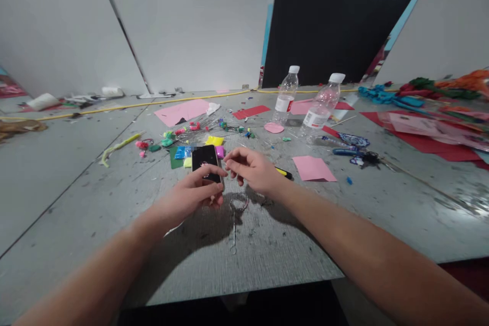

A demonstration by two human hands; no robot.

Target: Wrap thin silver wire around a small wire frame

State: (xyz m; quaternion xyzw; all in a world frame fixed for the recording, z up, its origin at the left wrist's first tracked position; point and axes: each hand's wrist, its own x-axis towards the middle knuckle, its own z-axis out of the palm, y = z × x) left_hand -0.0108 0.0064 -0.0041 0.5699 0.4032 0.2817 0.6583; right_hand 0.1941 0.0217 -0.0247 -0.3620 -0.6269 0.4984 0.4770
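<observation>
My left hand [200, 188] hovers over the lower part of a black phone [204, 155], its index finger and thumb stretched out and apart. Facing it, my right hand [254, 169] has its fingers curled and the thumb against the index finger in a pinch. Whatever may be between those fingertips is too small to make out. Below both hands a thin twisted wire loop with a straight stem and small end ring [234, 224] lies on the grey table [282, 254]. A yellow-and-black tool [283, 173] is partly hidden behind my right wrist.
Small bright packets [214, 140] surround the phone. Coloured bits on wires [191, 128] lie farther back. Two plastic bottles [284, 99] stand at the back right, near pink paper [314, 168] and blue-handled pliers [347, 152]. A yellow-green fuzzy stem [119, 147] lies left.
</observation>
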